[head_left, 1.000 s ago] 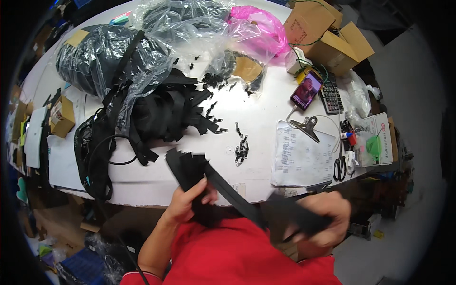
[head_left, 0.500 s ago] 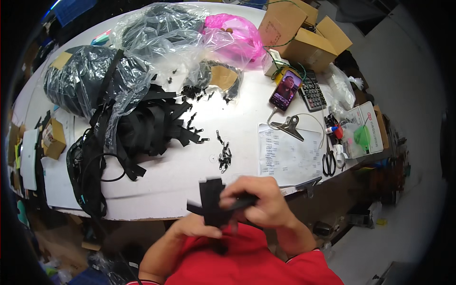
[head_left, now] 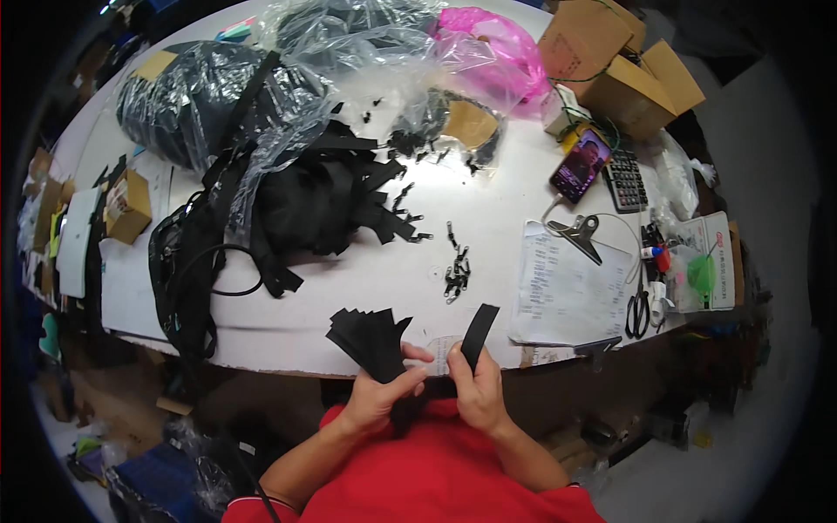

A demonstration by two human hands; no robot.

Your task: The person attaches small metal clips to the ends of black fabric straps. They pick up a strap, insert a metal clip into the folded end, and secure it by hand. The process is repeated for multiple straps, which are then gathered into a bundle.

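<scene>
My left hand grips a fanned bundle of black strap pieces at the table's near edge. My right hand pinches a single black strap piece that stands up from its fingers. The two hands sit close together, thumbs nearly touching, just above my red shirt. A small cluster of black metal clips lies on the white table a little beyond the hands.
A pile of black straps and clear plastic bags fill the far left. A pink bag, cardboard boxes, a phone, a calculator, a clipboard with paper and scissors lie to the right.
The hands came together at the table's edge, then parted slightly. The left now holds the fanned bundle and the right holds one strap piece upright.
</scene>
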